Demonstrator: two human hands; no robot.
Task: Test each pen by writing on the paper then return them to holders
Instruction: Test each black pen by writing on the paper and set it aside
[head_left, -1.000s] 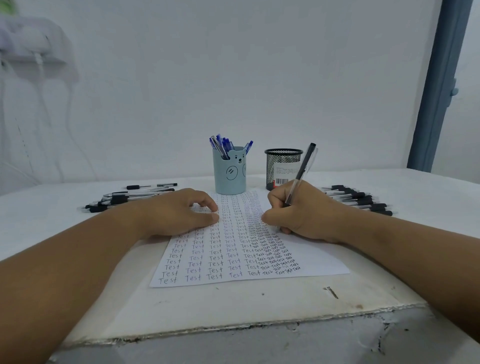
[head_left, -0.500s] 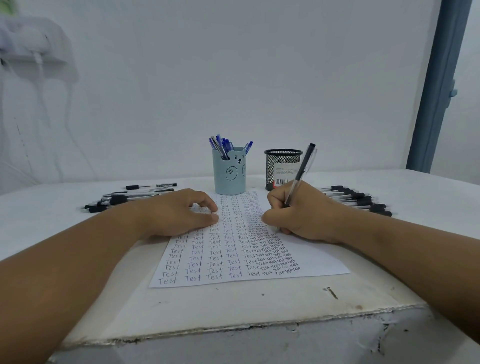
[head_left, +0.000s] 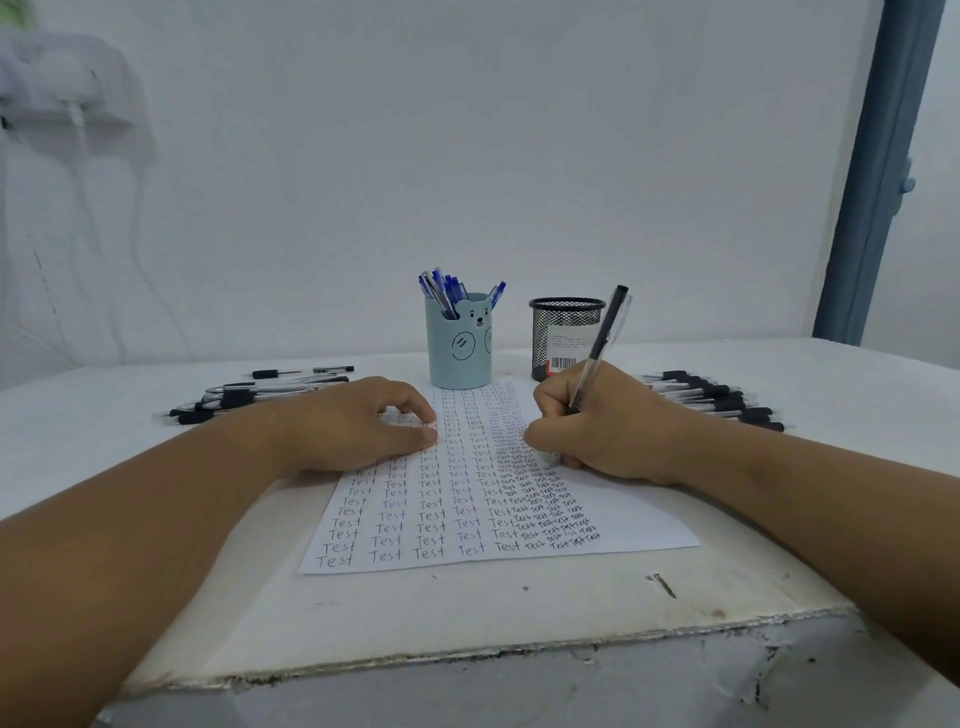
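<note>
A white paper (head_left: 467, 519) covered in rows of the word "Test" lies in the middle of the table. My right hand (head_left: 597, 426) grips a black-capped clear pen (head_left: 605, 338), its tip down on the sheet's right side. Resting on the left part of the paper is my left hand (head_left: 358, 426), fingers curled, empty. Behind the paper stand a light blue bear holder (head_left: 460, 348) with several blue pens and a black mesh holder (head_left: 563, 338). Black pens lie in a pile at the left (head_left: 249, 397) and another at the right (head_left: 711, 397).
The white table (head_left: 467, 623) has a chipped front edge near me. A white wall stands close behind the holders, and a blue door frame (head_left: 878, 171) rises at the right. A wall fixture with hanging cables (head_left: 62, 88) is at the upper left.
</note>
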